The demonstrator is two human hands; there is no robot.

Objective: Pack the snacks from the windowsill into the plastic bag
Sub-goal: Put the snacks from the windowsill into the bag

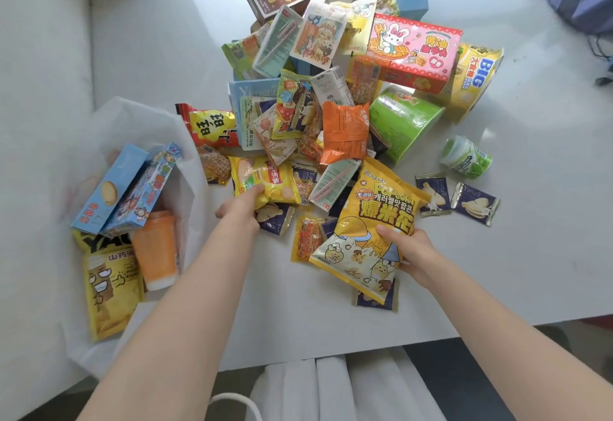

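The snack pile [345,128] spreads over the white windowsill [530,254] from the centre towards twelve o'clock. The white plastic bag [146,118] lies open at nine o'clock of it, already holding a blue biscuit box [109,188], an orange cup [156,248] and a yellow pouch [109,291]. At five o'clock of the pile your right hand [409,251] grips the yellow popcorn bag [368,231] by its right edge, thumb on its face, and at seven o'clock your left hand [242,211] pinches the near corner of a yellow crisp packet [268,181].
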